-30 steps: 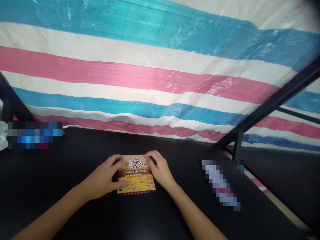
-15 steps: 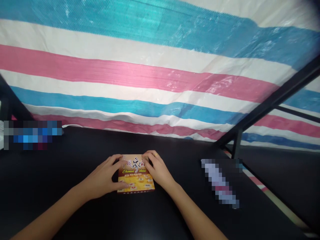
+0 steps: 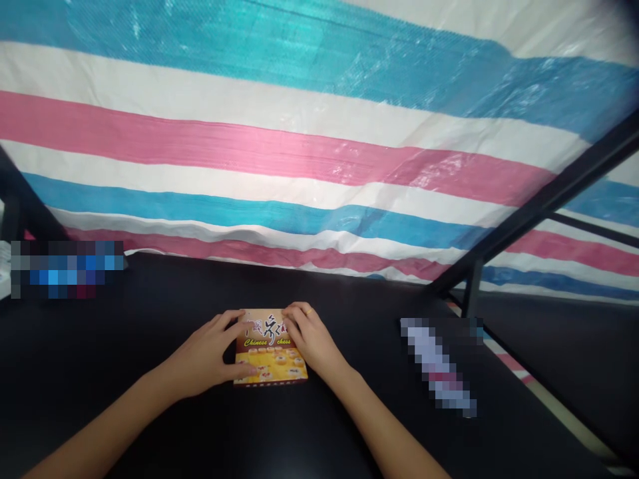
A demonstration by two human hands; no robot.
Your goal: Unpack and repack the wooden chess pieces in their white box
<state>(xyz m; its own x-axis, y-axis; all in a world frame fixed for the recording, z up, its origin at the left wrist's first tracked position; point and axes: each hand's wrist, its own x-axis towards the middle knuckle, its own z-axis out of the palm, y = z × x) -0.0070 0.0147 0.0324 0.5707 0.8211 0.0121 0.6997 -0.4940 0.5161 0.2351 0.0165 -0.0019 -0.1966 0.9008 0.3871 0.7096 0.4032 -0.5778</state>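
Note:
A Chinese chess box point(image 3: 272, 359) lies flat on the black tabletop point(image 3: 279, 436), its yellow and brown lid printed with round chess pieces. My left hand point(image 3: 212, 346) grips the box at its left side, thumb on the lower left of the lid and fingers by the upper left corner. On the opposite side, my right hand point(image 3: 314, 336) rests against the upper right edge, with its fingers bent over the lid's corner and a ring on one finger. Both hands cover parts of the lid's printing.
A blurred-out pale item point(image 3: 439, 366) lies to the right, and a blurred-out blue item point(image 3: 70, 269) to the far left. Behind the table hangs a striped plastic sheet point(image 3: 249, 140). A black metal frame point(image 3: 524, 216) slants up at the right.
My right hand and its fingers have shifted very slightly. The box and my left hand stay almost exactly where they were.

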